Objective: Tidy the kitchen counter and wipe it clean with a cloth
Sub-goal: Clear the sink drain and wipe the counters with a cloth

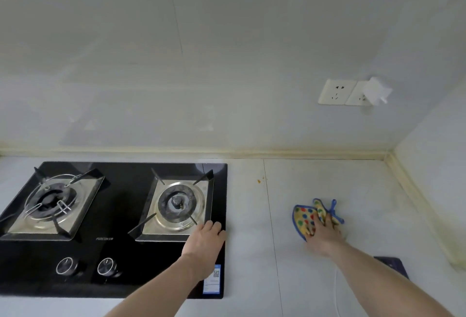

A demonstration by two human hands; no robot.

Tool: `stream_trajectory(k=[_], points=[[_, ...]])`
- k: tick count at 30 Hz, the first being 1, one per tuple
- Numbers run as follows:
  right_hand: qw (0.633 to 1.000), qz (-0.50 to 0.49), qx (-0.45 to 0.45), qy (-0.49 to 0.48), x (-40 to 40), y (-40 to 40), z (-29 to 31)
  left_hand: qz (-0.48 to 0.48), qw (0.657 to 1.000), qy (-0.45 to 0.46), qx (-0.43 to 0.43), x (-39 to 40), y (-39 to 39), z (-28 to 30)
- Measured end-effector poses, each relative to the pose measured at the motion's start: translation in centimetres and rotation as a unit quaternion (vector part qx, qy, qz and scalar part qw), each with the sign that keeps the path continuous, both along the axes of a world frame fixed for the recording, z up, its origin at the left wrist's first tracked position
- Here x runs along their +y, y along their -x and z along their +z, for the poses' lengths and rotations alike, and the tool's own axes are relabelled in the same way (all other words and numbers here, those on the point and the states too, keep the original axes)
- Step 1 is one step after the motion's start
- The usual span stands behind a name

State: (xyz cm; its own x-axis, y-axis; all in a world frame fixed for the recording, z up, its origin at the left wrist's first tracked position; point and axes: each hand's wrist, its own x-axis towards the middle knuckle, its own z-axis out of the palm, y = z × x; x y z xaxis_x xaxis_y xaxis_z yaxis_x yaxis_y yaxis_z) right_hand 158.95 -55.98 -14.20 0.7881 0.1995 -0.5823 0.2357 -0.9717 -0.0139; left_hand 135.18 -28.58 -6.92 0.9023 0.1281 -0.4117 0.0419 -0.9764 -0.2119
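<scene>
Leftmost, the hob (118,261) fills the near left of the counter (252,228), its two knobs (85,266) along the front edge. Next comes the left hand (205,243), resting on the hob's right edge by the right burner (177,204); its fingers lie loosely bent on the glass and grasp nothing, so it reads as a brace rather than a working hand. Further right, beyond the hob and close to the seam in the counter, an orange stain (260,180) sits toward the back wall. Then the cloth (306,218), spotted with a blue border, lies on the counter well to the right of the hob, and the right hand (321,234) is on top of it, fingers spread and pressing down on its near right part; whether any fingertip curls into the fabric cannot be told, as the hand is blurred. So the cloth is under the right palm and sticks out mostly to the left and away from the body, its blue loop (335,209) trailing back and right. The stain lies from this hand leftward and farther back, between the two hands but nearer the wall. By my reckoning the right hand is the one to carry the cloth there, with a push away and to the left. Rightmost, a dark flat object (393,265) shows at the counter's near edge beside the right forearm, with sockets (338,91) on the wall above.
</scene>
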Motion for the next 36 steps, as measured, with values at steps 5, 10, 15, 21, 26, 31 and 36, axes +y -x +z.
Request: stream_trajectory(k=[5,10,15,21,26,31,36], points=[[0.999,-0.021,-0.016,-0.028,0.8,1.1,-1.3,-0.011,0.999,-0.031,0.018,0.0,-1.4,-0.3],[0.996,0.064,-0.013,-0.065,4.3,2.6,-1.3,0.008,0.996,-0.056,0.070,0.7,-2.6,-1.0],[0.980,0.177,-0.029,-0.087,6.3,3.1,-1.1,0.015,0.994,-0.054,0.091,0.9,-3.1,-1.7],[0.988,0.125,-0.029,-0.084,4.0,-1.9,-0.3,0.004,0.993,-0.050,0.105,1.2,-4.0,-2.1],[0.998,0.046,-0.032,-0.036,1.4,-7.9,0.3,-0.004,0.995,-0.038,0.091,1.6,-4.4,-1.7],[1.000,-0.001,-0.015,-0.013,2.2,-11.1,0.1,0.002,0.995,-0.033,0.092,1.4,-4.2,-1.8],[1.000,0.021,-0.012,-0.018,7.4,-11.0,0.4,0.016,0.993,-0.040,0.109,1.3,-4.2,-2.6]])
